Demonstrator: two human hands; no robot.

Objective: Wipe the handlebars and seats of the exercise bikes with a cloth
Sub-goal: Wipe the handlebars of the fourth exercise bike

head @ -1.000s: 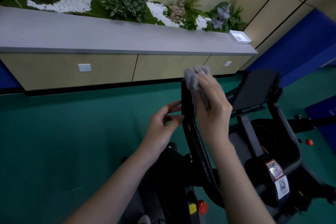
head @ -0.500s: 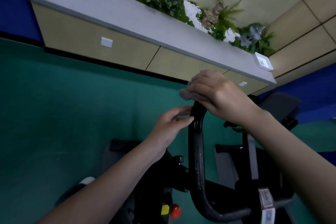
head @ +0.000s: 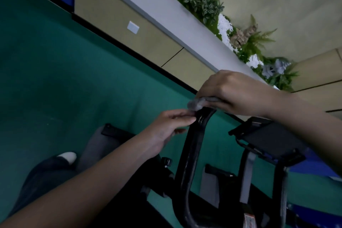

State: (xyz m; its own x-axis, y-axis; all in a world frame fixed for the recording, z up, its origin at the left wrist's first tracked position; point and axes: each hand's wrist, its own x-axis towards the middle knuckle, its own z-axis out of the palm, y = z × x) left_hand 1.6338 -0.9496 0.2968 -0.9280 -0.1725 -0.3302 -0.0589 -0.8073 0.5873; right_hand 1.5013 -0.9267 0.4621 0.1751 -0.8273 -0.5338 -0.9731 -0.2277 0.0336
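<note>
A black exercise bike handlebar (head: pixel 190 153) rises as a curved bar in the middle of the view. My right hand (head: pixel 235 92) presses a grey cloth (head: pixel 196 103) onto the bar's top end, palm down, with the cloth bunched under the fingers. My left hand (head: pixel 168 127) is just below, its fingertips touching the left side of the bar near the top, fingers loosely apart and not wrapped around it. The bike's black console tray (head: pixel 266 139) sits to the right. The seat is out of view.
Green floor (head: pixel 64 79) spreads to the left. A beige cabinet (head: pixel 140 29) with a grey top and plants (head: pixel 203 3) runs along the wall behind. My leg and white shoe (head: pixel 67 156) are at lower left. The bike's frame fills the lower right.
The view has tilted and swung to the right. My right hand with the cloth has moved from the bar's side to cover its top end. My left hand stays at the bar's left side.
</note>
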